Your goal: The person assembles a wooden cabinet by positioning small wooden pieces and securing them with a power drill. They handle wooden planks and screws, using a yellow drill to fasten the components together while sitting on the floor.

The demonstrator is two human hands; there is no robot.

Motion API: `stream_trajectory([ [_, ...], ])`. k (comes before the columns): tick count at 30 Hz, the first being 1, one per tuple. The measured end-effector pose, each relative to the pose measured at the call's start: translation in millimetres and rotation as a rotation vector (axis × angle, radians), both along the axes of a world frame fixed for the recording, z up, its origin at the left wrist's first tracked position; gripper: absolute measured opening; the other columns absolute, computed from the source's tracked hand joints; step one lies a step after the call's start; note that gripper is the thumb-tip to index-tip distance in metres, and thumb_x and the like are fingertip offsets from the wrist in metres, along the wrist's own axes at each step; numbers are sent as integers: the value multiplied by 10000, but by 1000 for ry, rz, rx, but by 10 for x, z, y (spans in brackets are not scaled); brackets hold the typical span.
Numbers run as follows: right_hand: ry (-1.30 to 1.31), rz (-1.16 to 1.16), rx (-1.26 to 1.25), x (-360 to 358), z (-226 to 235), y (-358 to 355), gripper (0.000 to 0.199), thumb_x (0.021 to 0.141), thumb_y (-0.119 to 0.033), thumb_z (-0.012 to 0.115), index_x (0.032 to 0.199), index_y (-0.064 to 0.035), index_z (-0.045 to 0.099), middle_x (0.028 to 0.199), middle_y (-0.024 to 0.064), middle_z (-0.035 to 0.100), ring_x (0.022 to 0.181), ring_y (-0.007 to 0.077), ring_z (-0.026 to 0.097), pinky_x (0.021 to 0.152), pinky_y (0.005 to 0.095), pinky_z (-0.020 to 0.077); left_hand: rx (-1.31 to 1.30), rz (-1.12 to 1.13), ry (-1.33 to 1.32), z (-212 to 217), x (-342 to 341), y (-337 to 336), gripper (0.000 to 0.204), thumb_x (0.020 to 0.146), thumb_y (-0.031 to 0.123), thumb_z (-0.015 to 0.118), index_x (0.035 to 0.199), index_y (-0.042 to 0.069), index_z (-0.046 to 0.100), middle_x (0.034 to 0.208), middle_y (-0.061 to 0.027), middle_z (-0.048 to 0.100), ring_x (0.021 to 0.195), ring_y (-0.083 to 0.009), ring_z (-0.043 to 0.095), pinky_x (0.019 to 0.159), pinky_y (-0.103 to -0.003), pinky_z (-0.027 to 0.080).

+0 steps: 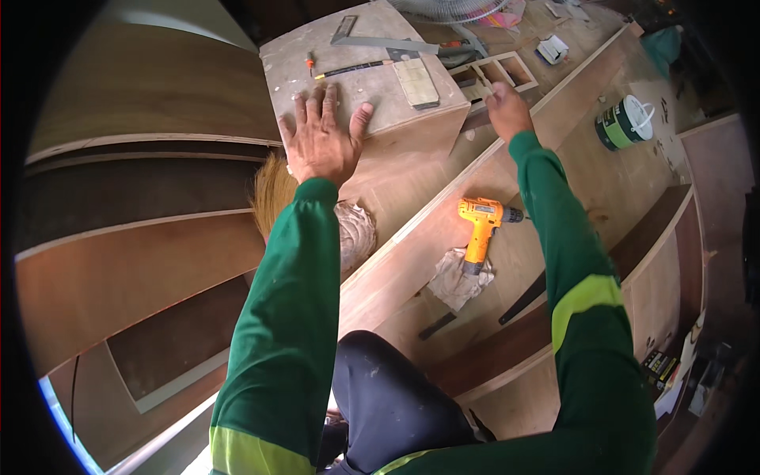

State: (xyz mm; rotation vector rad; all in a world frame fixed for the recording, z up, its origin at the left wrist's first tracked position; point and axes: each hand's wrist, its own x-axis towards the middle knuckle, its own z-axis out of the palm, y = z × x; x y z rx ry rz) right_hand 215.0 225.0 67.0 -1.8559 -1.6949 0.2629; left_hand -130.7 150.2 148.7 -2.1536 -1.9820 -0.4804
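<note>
My left hand lies flat with spread fingers on a wooden box. Beyond its fingertips are a dark pencil-like stick with a yellow end and a small orange-handled tool. A metal try square and a pale rectangular block also rest on the box. To the right, my right hand is closed at the near edge of a divided wooden tray. A thin pale strip shows by its fingertips; whatever the fingers grip is mostly hidden.
An orange cordless drill lies on a crumpled rag inside a long wooden frame. A white-lidded bucket stands at right. Broom bristles stick out beside my left forearm. A fan is at the far edge.
</note>
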Motion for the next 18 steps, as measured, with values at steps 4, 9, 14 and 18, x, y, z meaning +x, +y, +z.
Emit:
stream_trajectory([
  [4, -346, -106, 241, 680, -693, 923, 574, 900, -251, 657, 1386, -12, 466, 1192, 279, 641, 1138, 410, 615, 1023, 488, 468, -27, 9, -10, 37, 251, 84, 773, 986, 684, 273, 1525, 139, 377, 1568, -89, 376, 1487, -311, 263, 1209, -566, 149],
  [9, -261, -105, -300, 357, -990, 1151, 394, 850, -242, 680, 1140, 25, 660, 1130, 284, 665, 1094, 414, 637, 970, 483, 491, -46, 55, 41, -3, 100, 39, 774, 982, 681, 294, 1537, 144, 349, 1582, -84, 347, 1492, -314, 248, 1212, -569, 140],
  [14, -317, -99, -247, 702, -1115, 1156, 307, 816, -197, 665, 1048, 1, 697, 1070, 254, 686, 1057, 429, 638, 933, 483, 509, -65, -31, 28, 12, 7, 70, 788, 982, 676, 269, 1555, 136, 310, 1596, -85, 324, 1502, -323, 223, 1207, -593, 132],
  [18, -267, -72, -217, 814, -1012, 980, 325, 814, -189, 693, 1084, -9, 693, 1086, 248, 686, 1062, 424, 640, 937, 472, 513, -48, -58, 63, 34, -167, 94, 763, 980, 675, 301, 1537, 156, 346, 1580, -76, 351, 1492, -309, 256, 1206, -585, 159],
])
